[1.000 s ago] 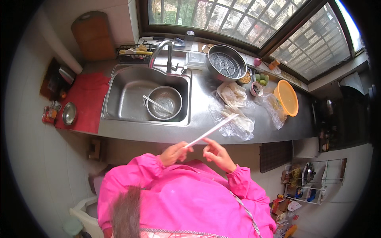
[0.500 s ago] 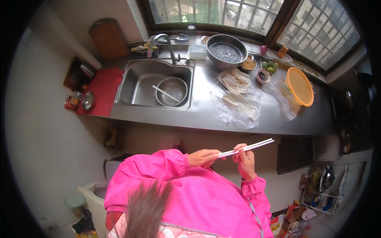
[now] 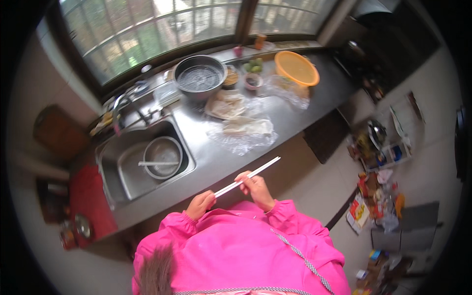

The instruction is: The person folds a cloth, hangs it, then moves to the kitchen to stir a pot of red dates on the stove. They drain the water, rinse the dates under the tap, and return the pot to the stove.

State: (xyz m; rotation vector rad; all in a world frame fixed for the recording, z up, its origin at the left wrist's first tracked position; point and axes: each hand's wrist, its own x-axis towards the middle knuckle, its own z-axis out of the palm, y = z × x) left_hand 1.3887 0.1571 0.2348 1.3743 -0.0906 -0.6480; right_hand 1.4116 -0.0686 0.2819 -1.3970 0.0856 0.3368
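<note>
A pair of white chopsticks (image 3: pixel 227 189) slants up to the right in front of my body. My left hand (image 3: pixel 200 205) is closed around their lower end. Further along, my right hand (image 3: pixel 255 190) pinches them, and their tips stick out beyond its fingers. Both hands are off the counter, on my side of its front edge. To the left, a metal bowl (image 3: pixel 171 171) sits in the sink (image 3: pixel 120 158), with a white stick-like utensil (image 3: pixel 156 163) lying across it.
On the steel counter (image 3: pixel 196 147) lie plastic bags with pale cloth (image 3: pixel 247 126), a dark steamer pot (image 3: pixel 200 77), a small bowl (image 3: pixel 252 82), green fruit (image 3: pixel 253 65) and an orange basin (image 3: pixel 296 69). A red mat (image 3: pixel 92 196) covers the left end. Packages (image 3: pixel 378 196) clutter the floor at right.
The view has swung to the right, so the sink and counter now appear tilted and further left. Both hands still grip the chopsticks.
</note>
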